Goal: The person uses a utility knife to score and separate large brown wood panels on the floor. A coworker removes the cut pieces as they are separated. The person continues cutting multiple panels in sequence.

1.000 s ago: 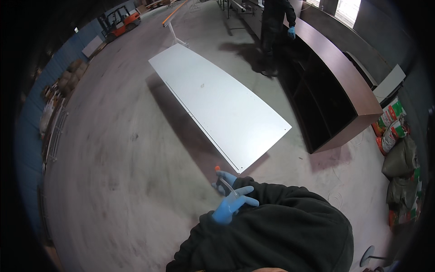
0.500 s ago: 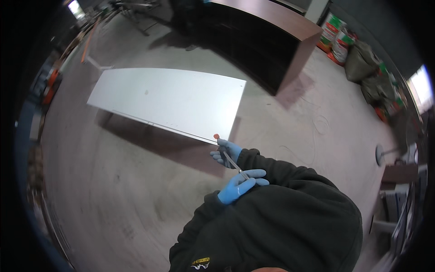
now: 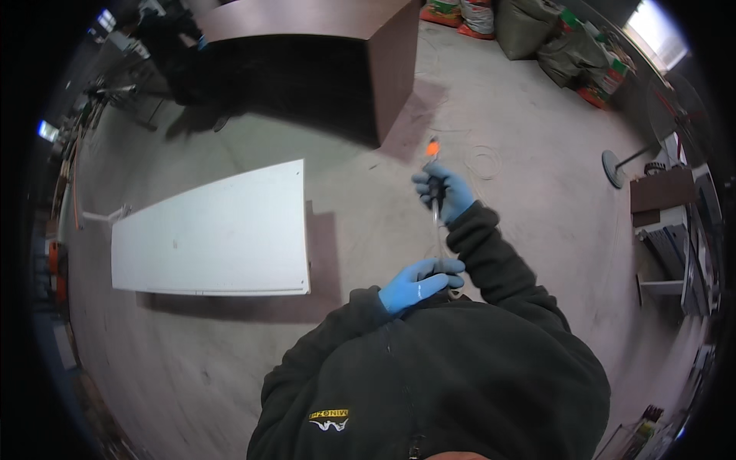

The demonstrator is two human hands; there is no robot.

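My right hand (image 3: 454, 196), in a blue glove, is closed around a black-handled tool (image 3: 436, 188) with a bright orange part (image 3: 432, 148) near its far end. I cannot make out its exact kind. A pale, thin tube or rod (image 3: 438, 226) runs from the handle back toward my chest. Close to my body, my gloved left hand (image 3: 414, 285) is closed around the near end of that tube, its fingers partly curled. To the left stands a long white panel (image 3: 215, 234), its surface facing up and raised off the floor; neither hand touches it.
A large brown cabinet (image 3: 395, 77) with a dark side stands ahead, with a person (image 3: 172, 54) in dark clothes beside it. Filled sacks (image 3: 529, 31) line the far right wall. A thin hose (image 3: 483, 162) coils on the floor. A pedestal fan base (image 3: 612, 169) stands right.
The view has turned to the right, so the panel and cabinet sit further left. My right hand has moved away from the panel's corner with the tool, whose orange end now points straight ahead.
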